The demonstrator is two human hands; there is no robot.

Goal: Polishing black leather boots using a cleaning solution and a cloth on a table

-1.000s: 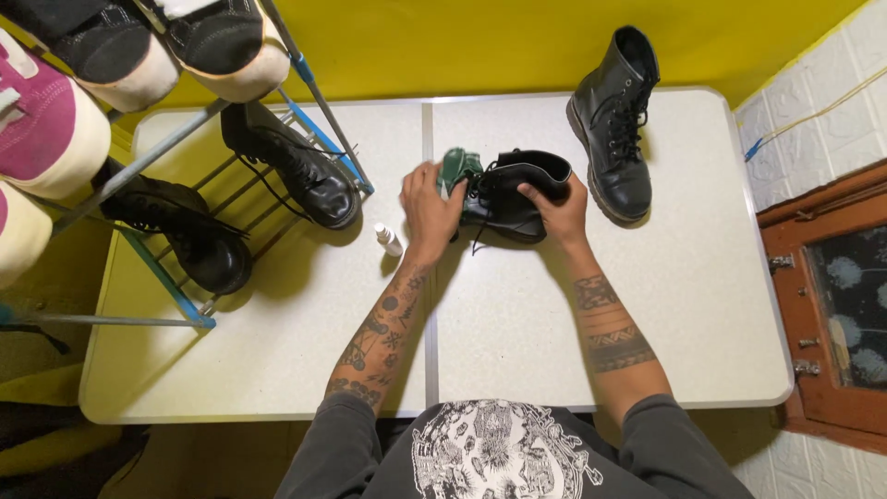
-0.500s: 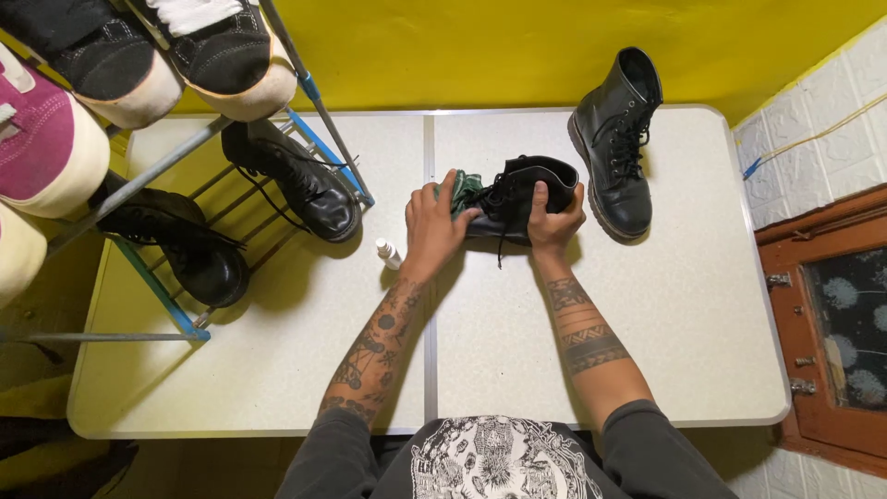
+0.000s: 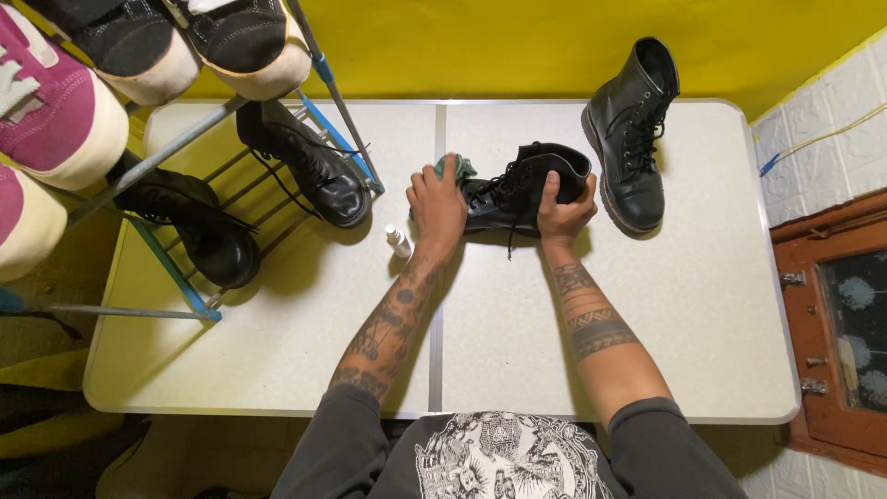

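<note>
Boot (image 3: 527,189) under the fingers is showing glossy black, black laces. Cloth (image 3: 455,168) is showing dark green. Second boot (image 3: 633,139) standing by it: same black. Bench (image 3: 693,277) is reading off-white, faintly speckled. Small bottle (image 3: 398,241) white. Rack (image 3: 176,277) grey with blue joints, carrying black boots (image 3: 314,171); sneakers (image 3: 55,102) magenta with cream soles. Wall (image 3: 517,42) is glowing yellow.
</note>
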